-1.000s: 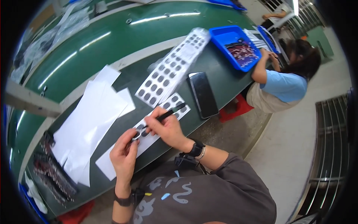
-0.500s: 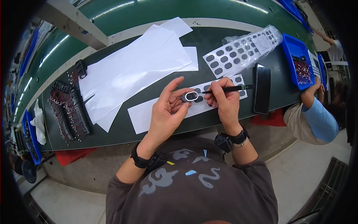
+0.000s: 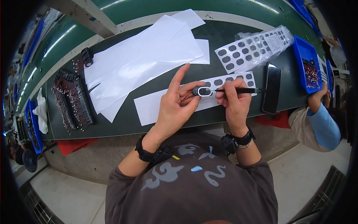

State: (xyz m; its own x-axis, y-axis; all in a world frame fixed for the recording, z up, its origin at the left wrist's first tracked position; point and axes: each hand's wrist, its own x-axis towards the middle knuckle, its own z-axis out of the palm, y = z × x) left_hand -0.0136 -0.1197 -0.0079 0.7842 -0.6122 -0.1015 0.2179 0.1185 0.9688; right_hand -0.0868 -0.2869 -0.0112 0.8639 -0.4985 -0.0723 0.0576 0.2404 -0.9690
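My left hand (image 3: pixel 174 106) pinches a small black oval part (image 3: pixel 195 90), likely a little speaker, between thumb and fingers; its index finger points up, and thin reddish wires lie in the palm. My right hand (image 3: pixel 236 103) grips black tweezers (image 3: pixel 244 90) like a pen. At their tip is a white oval ring (image 3: pixel 204 92), which overlaps the right end of the black part; whether it is stuck there I cannot tell. Beneath both hands lies a white sheet (image 3: pixel 147 108) with rows of dark grey oval stickers at its right.
Large white sheets (image 3: pixel 145 56) cover the left of the green table. Wired black parts (image 3: pixel 84 99) stand in rows at far left. A bagged sticker sheet (image 3: pixel 238 54), a black phone (image 3: pixel 271 89) and a blue tray (image 3: pixel 306 65) are at right, where another person's arm (image 3: pixel 317 108) reaches in.
The white ring, earlier lying over the black part, now sits farther right, partly off it, at the tweezers' tip. The whole view has shifted slightly.
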